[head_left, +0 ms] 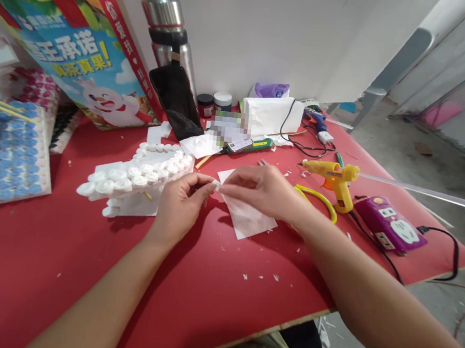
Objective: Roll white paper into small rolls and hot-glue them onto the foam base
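My left hand [183, 203] pinches a small white piece [216, 185], too small to make out fully, above the red table. The fingers of my right hand [261, 189] close in on the same piece from the other side. Beneath my right hand lies a white paper sheet [248, 223]. Left of my hands stands a row of white rolled paper flowers [132, 177] on white card. Yellow-handled pliers [324, 203] lie partly behind my right forearm. Further right, a yellow glue gun [331, 179] with a long clear stick rests on the table.
A purple power strip [393, 224] with a black cord sits at the right edge. Behind stand a steel flask [165, 23], small jars [222, 102] and a tissue pack [269, 117]. Cards of blue flowers [16, 154] and a colourful box [91, 54] occupy the left. Paper scraps [275, 277] dot the red table [209, 315].
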